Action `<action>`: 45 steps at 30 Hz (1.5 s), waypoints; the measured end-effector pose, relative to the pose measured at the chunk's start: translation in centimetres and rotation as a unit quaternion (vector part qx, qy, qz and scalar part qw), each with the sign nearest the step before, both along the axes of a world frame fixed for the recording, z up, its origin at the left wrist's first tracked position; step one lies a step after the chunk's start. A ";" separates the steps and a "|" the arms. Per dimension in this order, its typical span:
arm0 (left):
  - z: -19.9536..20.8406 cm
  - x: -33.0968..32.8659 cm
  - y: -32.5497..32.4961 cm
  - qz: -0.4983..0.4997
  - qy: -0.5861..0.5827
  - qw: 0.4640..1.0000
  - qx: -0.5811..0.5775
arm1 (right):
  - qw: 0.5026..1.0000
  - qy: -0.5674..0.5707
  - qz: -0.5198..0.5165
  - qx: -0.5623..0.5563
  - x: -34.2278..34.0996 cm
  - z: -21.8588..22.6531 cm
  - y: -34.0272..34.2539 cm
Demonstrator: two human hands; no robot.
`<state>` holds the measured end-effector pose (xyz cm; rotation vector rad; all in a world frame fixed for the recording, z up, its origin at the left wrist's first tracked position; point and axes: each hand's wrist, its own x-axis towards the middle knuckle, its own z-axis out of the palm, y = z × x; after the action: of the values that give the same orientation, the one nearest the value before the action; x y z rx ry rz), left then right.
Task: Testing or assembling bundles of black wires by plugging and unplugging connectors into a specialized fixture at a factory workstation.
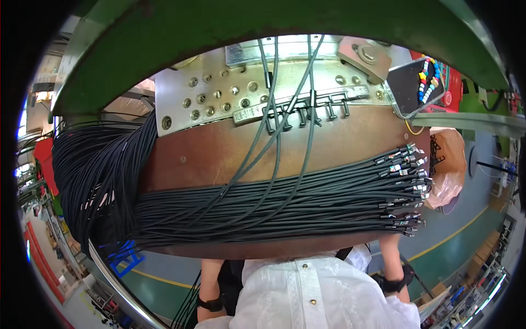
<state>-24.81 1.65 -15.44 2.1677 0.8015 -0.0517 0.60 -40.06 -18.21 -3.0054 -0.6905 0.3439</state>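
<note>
The dark cables lay across the frame's centre, long axis left to right, above the left forearm and right forearm, the latter nearer to the connector ends. The board hid both hands; their opening or grip I could not tell.

Long black cables lie L–R along nr half of flat brown table, small connector ends R, thick heap L. Bhd: perforated silver metal plate, grey pegged metal bar at its nr edge. Four thin dark cables cross bar onto bundle. Black flat device R of plate; crumpled brown bag past table's R end.
</note>
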 end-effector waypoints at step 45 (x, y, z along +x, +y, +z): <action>15.6 14.4 6.8 -0.277 -0.046 0.913 0.296 | 0.876 -0.169 0.377 0.248 16.7 17.6 19.4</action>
<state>-10.43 8.45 0.15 2.8919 0.1159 0.0099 17.29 -20.64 -0.59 -2.2027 -1.6724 -0.3226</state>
